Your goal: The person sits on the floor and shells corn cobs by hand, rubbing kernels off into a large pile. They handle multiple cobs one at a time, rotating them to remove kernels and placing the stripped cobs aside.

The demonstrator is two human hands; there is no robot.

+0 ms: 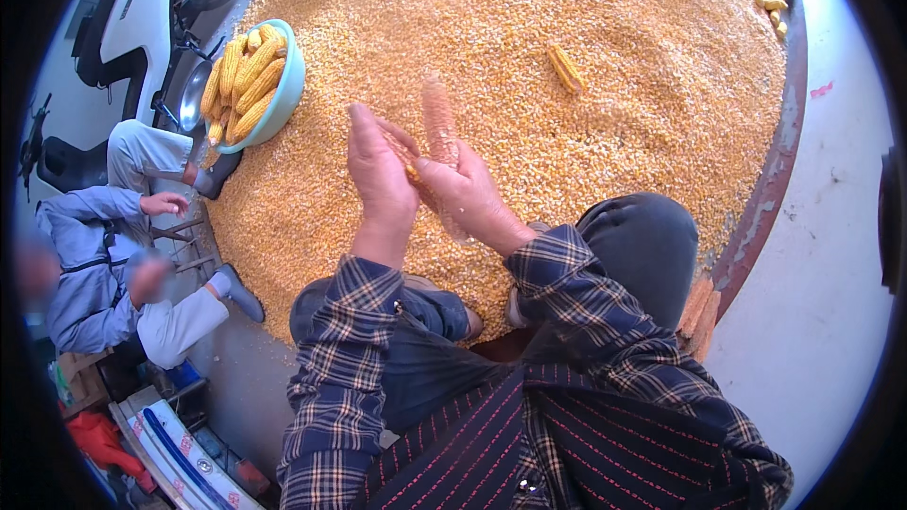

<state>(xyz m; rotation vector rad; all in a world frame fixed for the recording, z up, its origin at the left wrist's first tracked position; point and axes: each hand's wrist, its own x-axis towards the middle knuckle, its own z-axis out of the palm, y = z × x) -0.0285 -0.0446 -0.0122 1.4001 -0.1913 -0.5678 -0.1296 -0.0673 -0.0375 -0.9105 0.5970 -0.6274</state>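
My left hand (pixel 383 175) and my right hand (pixel 465 191) meet over a wide heap of loose corn kernels (pixel 491 28). In the right hand is a bare, pinkish corncob (pixel 438 118), its upper end sticking up past the fingers and its lower end showing below. The left hand is closed around an ear of corn, mostly hidden by the fingers; a few yellow kernels show between the two hands. A lone yellow ear (pixel 566 70) lies on the heap farther off to the right.
At the left stands a light-green basin (pixel 294 85) full of corn ears. Another person (pixel 94 264) sits by it, near a parked scooter (pixel 137 19). Stripped cobs (pixel 697 316) lie beside my right knee. A low border (pixel 756 227) edges the heap at right.
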